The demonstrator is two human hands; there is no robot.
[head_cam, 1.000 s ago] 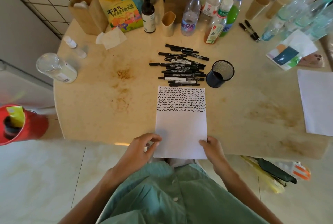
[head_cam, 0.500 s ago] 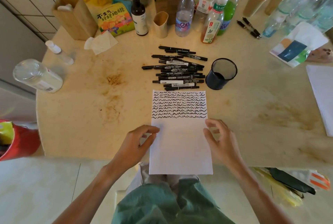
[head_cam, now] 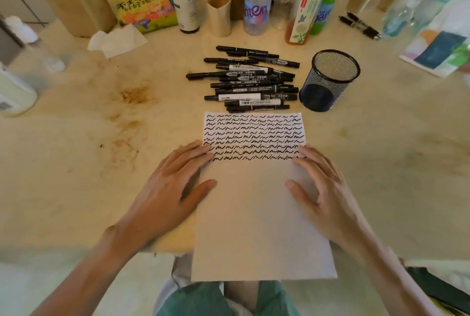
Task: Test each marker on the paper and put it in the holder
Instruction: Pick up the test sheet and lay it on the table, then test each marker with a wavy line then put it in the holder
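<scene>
Both hands lie flat on the white sheet of paper (head_cam: 256,214), likely to keep it from sliding. The left hand (head_cam: 165,188) and the right hand (head_cam: 328,193) have straight, open fingers and hold nothing. Rows of black squiggles run between the fingertips and beyond. Just past them lies the pile of black markers (head_cam: 249,79) on the tan table (head_cam: 89,163). The black mesh holder (head_cam: 329,80) stands beside it, past the right fingers, looking empty.

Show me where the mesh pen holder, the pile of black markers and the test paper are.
mesh pen holder (head_cam: 330,86): head view, on its outer mesh wall.
pile of black markers (head_cam: 250,79): head view, on a marker barrel mid-pile.
test paper (head_cam: 254,214): head view, on its blank lower part.
</scene>
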